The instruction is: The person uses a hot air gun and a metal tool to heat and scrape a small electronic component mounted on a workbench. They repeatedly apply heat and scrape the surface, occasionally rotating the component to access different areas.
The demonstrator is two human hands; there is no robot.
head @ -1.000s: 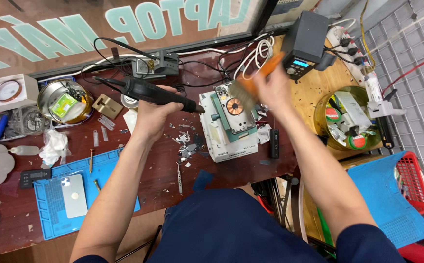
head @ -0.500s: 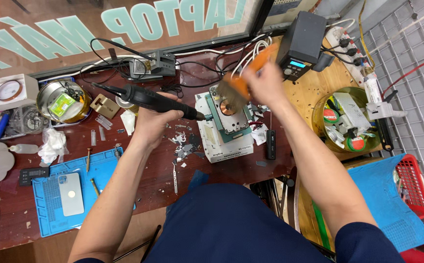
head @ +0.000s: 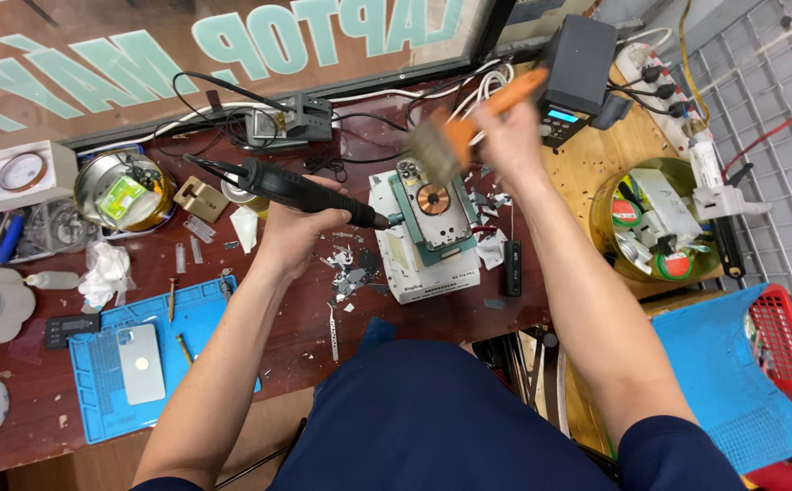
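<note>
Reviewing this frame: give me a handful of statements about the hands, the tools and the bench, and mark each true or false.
1. The left hand grips a black hot-air handle whose nozzle points toward the opened phone. True.
2. The right hand holds a pair of scissors. False: it holds an orange-handled brush above the phone.
3. The opened phone rests on a white box. True.
4. The blue mat carries a laptop. False: a phone back cover lies on it.
5. The round bowl on the wooden board is empty. False: it holds tape rolls and small parts.
</note>
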